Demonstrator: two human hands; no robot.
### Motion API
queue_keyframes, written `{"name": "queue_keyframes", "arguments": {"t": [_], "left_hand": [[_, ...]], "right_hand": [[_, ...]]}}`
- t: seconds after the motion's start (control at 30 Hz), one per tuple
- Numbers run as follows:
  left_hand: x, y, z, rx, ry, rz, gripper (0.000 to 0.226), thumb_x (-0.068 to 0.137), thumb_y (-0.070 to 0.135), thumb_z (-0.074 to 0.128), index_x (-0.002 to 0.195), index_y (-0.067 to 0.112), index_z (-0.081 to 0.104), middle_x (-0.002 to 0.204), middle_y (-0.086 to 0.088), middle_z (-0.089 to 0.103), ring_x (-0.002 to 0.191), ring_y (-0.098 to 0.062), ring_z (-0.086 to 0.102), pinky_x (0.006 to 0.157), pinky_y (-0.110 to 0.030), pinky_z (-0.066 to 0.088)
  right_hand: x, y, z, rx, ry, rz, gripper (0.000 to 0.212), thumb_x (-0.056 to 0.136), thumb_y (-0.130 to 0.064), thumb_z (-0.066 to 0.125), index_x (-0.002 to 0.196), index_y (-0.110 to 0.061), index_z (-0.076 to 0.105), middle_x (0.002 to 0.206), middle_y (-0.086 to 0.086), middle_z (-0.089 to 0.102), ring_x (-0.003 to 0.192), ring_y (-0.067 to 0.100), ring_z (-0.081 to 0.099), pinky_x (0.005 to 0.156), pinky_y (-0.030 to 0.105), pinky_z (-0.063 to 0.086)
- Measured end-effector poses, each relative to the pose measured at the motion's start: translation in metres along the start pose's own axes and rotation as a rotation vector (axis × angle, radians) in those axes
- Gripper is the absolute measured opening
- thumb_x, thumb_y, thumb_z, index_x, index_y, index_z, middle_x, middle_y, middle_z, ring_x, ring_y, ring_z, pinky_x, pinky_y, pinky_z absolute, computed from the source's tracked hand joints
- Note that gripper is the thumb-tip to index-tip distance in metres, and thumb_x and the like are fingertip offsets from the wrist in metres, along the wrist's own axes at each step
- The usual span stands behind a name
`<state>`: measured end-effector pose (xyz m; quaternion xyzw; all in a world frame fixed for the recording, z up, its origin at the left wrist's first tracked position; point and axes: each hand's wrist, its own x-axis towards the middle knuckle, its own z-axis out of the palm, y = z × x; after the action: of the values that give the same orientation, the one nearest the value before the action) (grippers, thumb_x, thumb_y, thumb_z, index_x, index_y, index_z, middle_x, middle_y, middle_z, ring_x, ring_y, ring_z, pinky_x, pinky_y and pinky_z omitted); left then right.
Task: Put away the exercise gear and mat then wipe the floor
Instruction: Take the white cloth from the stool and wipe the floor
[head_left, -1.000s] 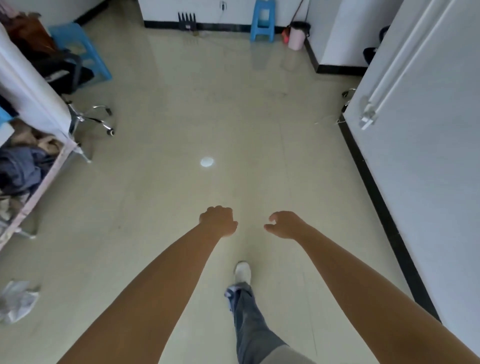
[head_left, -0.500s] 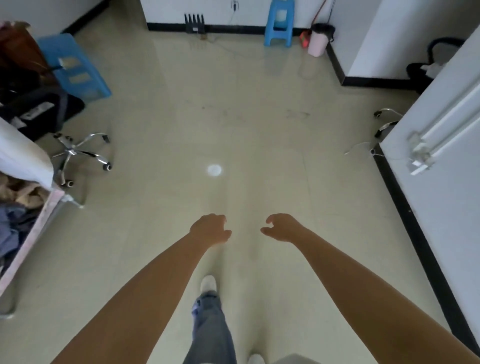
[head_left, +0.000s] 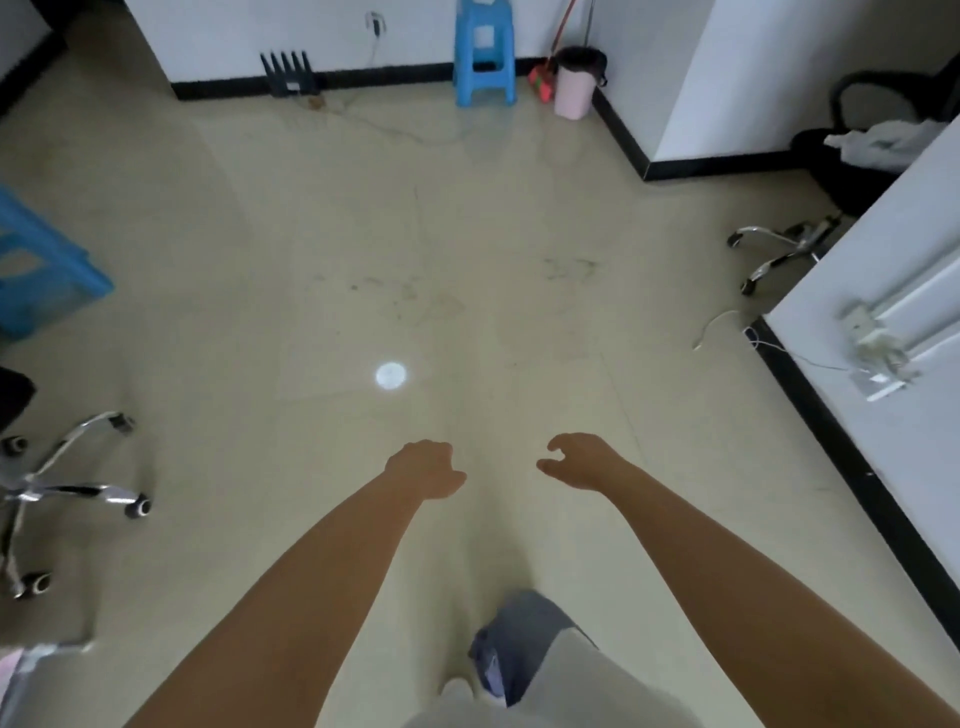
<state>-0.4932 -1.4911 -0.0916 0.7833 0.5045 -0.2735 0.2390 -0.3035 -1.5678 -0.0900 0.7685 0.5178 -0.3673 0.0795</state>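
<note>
No exercise gear or mat shows in the head view. The beige tiled floor (head_left: 311, 249) stretches ahead, with faint dark scuffs (head_left: 410, 291) near its middle. My left hand (head_left: 426, 470) and my right hand (head_left: 576, 465) hang out in front of me over the floor, a short gap between them. Both have loosely curled fingers and hold nothing. A red mop head (head_left: 542, 83) leans in the far corner beside a pink bin (head_left: 574, 88). My leg and shoe show at the bottom edge.
A blue stool (head_left: 484, 62) and a black pronged device (head_left: 288, 73) stand by the far wall. Chrome chair bases sit at left (head_left: 67, 488) and right (head_left: 779, 249). Another blue stool (head_left: 36, 260) is at left. A white wall corner (head_left: 883, 291) juts in at right.
I have walked forward: the far wall, stool and bin are closer, and the bed at left has dropped out of view. Both hands stay out in front, empty.
</note>
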Motion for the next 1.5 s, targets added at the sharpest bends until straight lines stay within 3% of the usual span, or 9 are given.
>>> {"name": "queue_keyframes", "arguments": {"t": [0.47,0.8,0.97,1.5], "left_hand": [[0.316,-0.002,-0.305,0.1,0.087,0.022,0.051,0.096,0.041,0.041,0.141,0.016,0.04,0.143,-0.008,0.042,0.134,-0.026,0.039,0.108,-0.037,0.036],[0.536,-0.051,-0.539,0.059,0.218,0.004,0.05,0.096,0.04,0.041,0.14,0.015,0.041,0.143,-0.009,0.043,0.134,-0.027,0.038,0.108,-0.039,0.036],[0.644,-0.076,-0.655,0.098,0.174,0.008,0.052,0.096,0.041,0.04,0.141,0.016,0.04,0.143,-0.008,0.042,0.134,-0.027,0.037,0.109,-0.04,0.037],[1.008,-0.054,-0.983,0.153,0.191,0.03,0.05,0.096,0.042,0.04,0.14,0.016,0.041,0.142,-0.009,0.043,0.134,-0.027,0.038,0.107,-0.038,0.037]], "right_hand": [[0.332,-0.058,-0.29,-0.034,0.014,-0.017,0.05,0.098,-0.037,0.043,0.14,-0.009,0.041,0.145,0.01,0.044,0.135,0.025,0.039,0.109,0.031,0.031],[0.577,-0.152,-0.496,-0.111,0.079,-0.122,0.051,0.098,-0.036,0.043,0.14,-0.008,0.042,0.147,0.009,0.042,0.136,0.025,0.038,0.109,0.03,0.03],[0.689,-0.19,-0.601,-0.085,0.099,-0.086,0.051,0.098,-0.037,0.043,0.14,-0.009,0.041,0.147,0.009,0.042,0.135,0.024,0.038,0.11,0.032,0.031],[1.049,-0.215,-0.925,-0.025,0.138,-0.063,0.052,0.098,-0.037,0.043,0.142,-0.009,0.039,0.147,0.011,0.04,0.135,0.026,0.038,0.109,0.031,0.031]]}}
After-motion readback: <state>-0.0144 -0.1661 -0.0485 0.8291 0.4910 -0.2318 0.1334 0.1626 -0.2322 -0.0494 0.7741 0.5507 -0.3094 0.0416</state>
